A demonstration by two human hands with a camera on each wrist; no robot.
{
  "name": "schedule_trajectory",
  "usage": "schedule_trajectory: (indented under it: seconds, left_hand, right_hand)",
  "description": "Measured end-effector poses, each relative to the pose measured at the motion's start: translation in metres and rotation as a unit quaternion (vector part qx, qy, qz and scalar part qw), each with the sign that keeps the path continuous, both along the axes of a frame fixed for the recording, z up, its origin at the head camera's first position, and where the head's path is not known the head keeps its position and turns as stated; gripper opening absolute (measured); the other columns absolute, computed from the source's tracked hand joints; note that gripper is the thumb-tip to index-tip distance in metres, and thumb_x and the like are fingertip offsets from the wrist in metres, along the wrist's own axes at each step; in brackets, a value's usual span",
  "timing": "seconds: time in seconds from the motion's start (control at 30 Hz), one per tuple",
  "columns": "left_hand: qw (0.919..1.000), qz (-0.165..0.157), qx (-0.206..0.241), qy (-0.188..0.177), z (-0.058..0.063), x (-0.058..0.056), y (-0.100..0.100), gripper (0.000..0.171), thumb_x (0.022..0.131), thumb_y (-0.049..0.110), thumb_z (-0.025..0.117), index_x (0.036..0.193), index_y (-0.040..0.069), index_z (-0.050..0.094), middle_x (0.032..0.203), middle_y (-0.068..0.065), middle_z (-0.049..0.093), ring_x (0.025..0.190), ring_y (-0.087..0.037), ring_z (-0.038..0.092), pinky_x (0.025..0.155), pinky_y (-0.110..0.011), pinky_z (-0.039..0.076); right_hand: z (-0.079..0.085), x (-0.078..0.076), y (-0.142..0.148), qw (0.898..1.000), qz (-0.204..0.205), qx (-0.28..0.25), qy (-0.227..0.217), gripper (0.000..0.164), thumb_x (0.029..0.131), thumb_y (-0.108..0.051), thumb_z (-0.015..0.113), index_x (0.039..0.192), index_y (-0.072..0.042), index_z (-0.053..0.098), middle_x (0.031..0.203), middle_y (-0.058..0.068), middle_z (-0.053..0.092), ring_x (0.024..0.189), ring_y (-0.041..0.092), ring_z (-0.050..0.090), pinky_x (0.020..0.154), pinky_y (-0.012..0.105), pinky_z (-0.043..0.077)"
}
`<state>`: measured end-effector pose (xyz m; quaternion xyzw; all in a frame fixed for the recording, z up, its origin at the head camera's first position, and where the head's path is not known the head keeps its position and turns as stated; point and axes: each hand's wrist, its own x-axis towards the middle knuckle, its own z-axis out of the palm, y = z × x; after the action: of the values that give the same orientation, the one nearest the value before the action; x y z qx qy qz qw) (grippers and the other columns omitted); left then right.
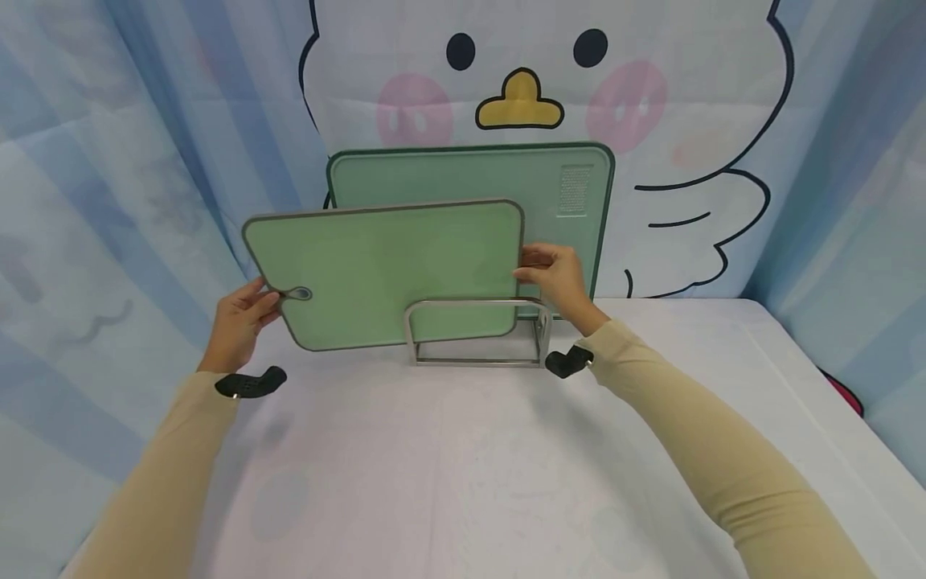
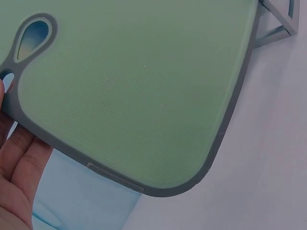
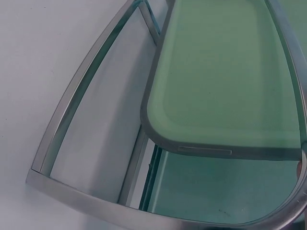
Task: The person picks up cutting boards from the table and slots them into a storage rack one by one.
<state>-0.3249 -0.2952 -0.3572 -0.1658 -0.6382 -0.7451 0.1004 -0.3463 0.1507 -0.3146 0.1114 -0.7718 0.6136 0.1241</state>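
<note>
A light green cutting board (image 1: 391, 273) with a grey rim is held up between both hands, its right part behind the front bar of a metal rack (image 1: 477, 362). My left hand (image 1: 239, 322) grips its left edge beside the teardrop hanging hole (image 2: 33, 38). At the right edge, my right hand (image 1: 553, 277) pinches the rim between thumb and fingers. The lower right corner hangs inside the rack, above its base, in the right wrist view. Behind it, a larger, darker green board (image 1: 470, 177) with a rough grating patch (image 1: 575, 190) stands upright in the rack.
The rack stands on a white-covered table (image 1: 463, 466), near the back edge. A curtain (image 1: 817, 201) with a cartoon bird hangs close behind and at the sides. A small red and black item (image 1: 842, 394) shows at the table's right edge.
</note>
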Motion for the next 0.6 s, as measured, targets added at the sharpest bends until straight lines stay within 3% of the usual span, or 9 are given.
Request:
schedule_trajectory:
  seconds: [0.23,0.43,0.6]
  left_hand:
    - [1.0000,0.007,-0.006,-0.003,0.001,-0.003,0.008,0.036,0.092,0.003,0.054,0.126,0.015,0.059,0.098,0.010,0.070,0.085,-0.001,0.068,0.075,-0.012,0.053]
    - [0.9998,0.015,-0.008,-0.013,0.002,-0.005,0.015,0.046,0.092,0.005,0.056,0.137,0.002,0.046,0.092,0.010,0.071,0.083,0.000,0.067,0.074,-0.012,0.053]
    - [0.9997,0.012,0.011,-0.017,0.003,-0.006,0.022,0.038,0.091,0.003,0.056,0.128,0.012,0.057,0.089,0.009,0.072,0.080,-0.001,0.068,0.073,-0.012,0.053]
  right_hand:
    - [0.000,-0.001,0.009,1.000,-0.007,-0.003,-0.016,0.044,0.078,0.010,0.068,0.120,0.015,0.056,0.106,0.031,0.063,0.069,-0.006,0.064,0.066,0.017,0.057]
    - [0.002,0.000,0.016,0.999,-0.017,0.020,-0.022,0.045,0.078,0.007,0.070,0.121,0.011,0.057,0.109,0.031,0.063,0.077,0.002,0.067,0.068,0.019,0.057]
    - [0.003,0.001,0.021,0.999,-0.027,0.038,-0.025,0.043,0.080,0.003,0.070,0.121,0.008,0.058,0.113,0.032,0.062,0.076,0.000,0.067,0.069,0.018,0.057]
